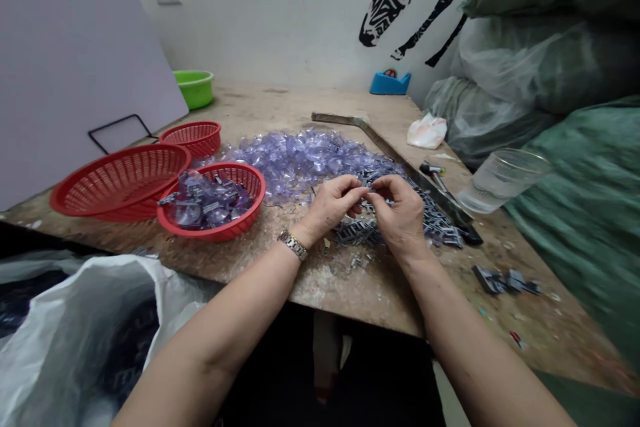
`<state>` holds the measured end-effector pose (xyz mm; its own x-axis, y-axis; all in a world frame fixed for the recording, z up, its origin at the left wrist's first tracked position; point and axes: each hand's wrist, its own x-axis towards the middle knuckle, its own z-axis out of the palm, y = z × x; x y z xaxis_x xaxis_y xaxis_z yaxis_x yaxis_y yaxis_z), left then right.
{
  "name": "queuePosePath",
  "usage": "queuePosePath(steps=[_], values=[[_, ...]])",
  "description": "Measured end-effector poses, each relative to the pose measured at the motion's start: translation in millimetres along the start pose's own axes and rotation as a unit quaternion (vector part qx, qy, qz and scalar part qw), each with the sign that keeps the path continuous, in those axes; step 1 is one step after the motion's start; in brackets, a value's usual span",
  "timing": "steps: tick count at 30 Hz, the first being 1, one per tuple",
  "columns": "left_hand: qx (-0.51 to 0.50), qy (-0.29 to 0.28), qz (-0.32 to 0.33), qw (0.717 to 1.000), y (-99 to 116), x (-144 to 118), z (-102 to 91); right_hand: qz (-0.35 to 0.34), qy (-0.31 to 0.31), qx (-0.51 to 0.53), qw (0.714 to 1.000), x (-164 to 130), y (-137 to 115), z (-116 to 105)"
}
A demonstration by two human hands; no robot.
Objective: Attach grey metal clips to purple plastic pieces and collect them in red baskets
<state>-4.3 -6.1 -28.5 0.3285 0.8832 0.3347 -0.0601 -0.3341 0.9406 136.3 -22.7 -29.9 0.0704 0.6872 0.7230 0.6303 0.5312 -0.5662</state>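
My left hand [336, 203] and my right hand [400, 213] meet fingertip to fingertip over the table, both pinched closed. Whatever lies between the fingertips is too small and too covered to name. Just beneath and behind them spreads a pile of small grey plastic pieces [357, 232]. Beyond it lies a heap of clear, purplish plastic parts [300, 157]. To the left, a red basket [215, 235] holds several of the clear parts with grey pieces among them. A metal-band watch [293, 244] is on my left wrist.
Two more red baskets [120, 180] stand at the left, a green basin [195, 89] behind. A bent metal strip [385, 147] borders the heap. Right of it are a glass [503, 180], crumpled tissue [427, 131] and dark grey blocks [505, 280]. A white sack [95, 333] stands by the front edge.
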Motion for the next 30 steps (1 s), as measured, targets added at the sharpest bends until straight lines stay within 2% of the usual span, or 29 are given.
queuePosePath(steps=[7,9,13,16,19,21,25,30], values=[[-0.082,0.036,-0.034,0.995,5.6,1.9,8.8,0.024,0.023,0.022,0.999,-0.3,-1.1,4.3],[-0.122,0.065,-0.039,0.990,9.0,4.2,7.9,0.030,0.027,0.036,0.999,-0.3,-2.3,4.4],[-0.181,0.196,-0.021,0.963,21.1,9.1,-11.5,0.039,0.025,0.050,0.998,1.0,1.0,3.1],[-0.170,0.317,0.026,0.933,29.0,10.7,-37.8,0.048,0.029,0.046,0.997,2.1,5.5,2.6],[-0.152,0.390,0.063,0.906,31.3,10.3,-58.3,0.054,0.027,0.043,0.997,2.2,7.9,3.0],[-0.152,0.405,0.068,0.899,30.9,9.4,-62.4,0.055,0.022,0.042,0.997,1.9,8.6,3.5],[-0.151,0.382,0.072,0.909,32.6,7.3,-55.2,0.057,0.014,0.037,0.998,1.4,10.8,4.3],[-0.082,0.395,0.086,0.911,32.2,8.1,-58.6,0.068,0.003,0.039,0.997,1.1,12.3,4.4]])
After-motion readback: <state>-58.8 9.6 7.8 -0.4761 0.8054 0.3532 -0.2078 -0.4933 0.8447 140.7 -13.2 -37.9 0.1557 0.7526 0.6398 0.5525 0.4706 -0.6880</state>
